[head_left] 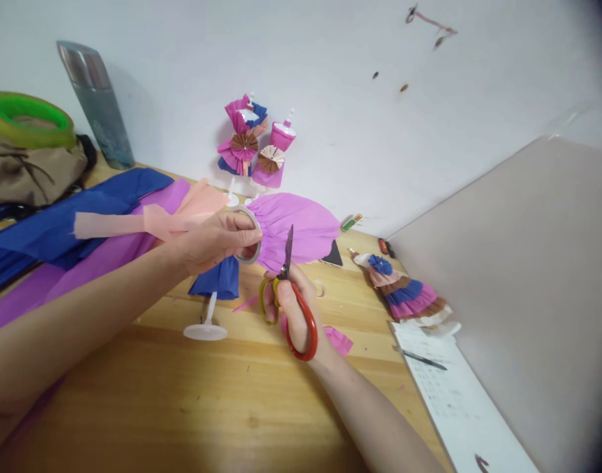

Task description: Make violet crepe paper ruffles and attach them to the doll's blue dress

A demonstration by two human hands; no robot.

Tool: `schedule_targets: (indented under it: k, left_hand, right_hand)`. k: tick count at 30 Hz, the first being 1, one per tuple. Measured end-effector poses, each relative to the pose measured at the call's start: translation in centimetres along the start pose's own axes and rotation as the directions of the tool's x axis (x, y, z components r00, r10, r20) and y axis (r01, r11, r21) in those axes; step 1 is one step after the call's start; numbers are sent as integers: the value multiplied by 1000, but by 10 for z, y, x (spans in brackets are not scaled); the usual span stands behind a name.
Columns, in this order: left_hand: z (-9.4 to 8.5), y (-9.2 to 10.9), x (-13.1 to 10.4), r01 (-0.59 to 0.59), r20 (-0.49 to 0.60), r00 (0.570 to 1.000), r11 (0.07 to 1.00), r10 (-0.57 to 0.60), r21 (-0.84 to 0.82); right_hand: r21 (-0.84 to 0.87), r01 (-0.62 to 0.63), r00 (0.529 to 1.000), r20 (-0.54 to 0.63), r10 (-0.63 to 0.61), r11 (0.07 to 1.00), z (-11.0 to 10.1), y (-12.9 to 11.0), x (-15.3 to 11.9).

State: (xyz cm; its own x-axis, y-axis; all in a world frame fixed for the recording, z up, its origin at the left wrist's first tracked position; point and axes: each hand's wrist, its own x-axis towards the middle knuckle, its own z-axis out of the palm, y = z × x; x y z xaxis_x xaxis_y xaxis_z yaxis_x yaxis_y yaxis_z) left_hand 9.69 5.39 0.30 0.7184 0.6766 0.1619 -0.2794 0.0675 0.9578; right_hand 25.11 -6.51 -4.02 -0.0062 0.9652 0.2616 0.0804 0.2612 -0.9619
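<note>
My left hand [222, 236] is closed around a roll of tape [251, 256], and a gathered piece of pink-purple crepe paper [301, 220] fans out to the right from it. My right hand [301, 302] grips scissors [308, 335] with red and yellow handles. Their dark blades [289, 249] point upward in front of the crepe paper and look closed or nearly so. Below my left hand, a white stand [205, 331] with a round base carries a blue paper skirt [216, 279], partly hidden by the hand.
Blue crepe paper [128, 187] and peach crepe paper [113, 224] lie at left, near a bottle [101, 108] and a green tape roll [35, 121]. Small dressed stands [244, 141] are at the wall. A ruffled paper dress [409, 292] and a written sheet [458, 401] are at right.
</note>
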Motion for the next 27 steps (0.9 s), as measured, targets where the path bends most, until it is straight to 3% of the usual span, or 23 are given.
schedule_targets:
  k: [27]
  left_hand:
    - [-1, -1, 0, 7, 1, 1000, 999, -7, -49]
  right_hand:
    - [22, -52, 995, -81, 53, 998, 3, 6, -1]
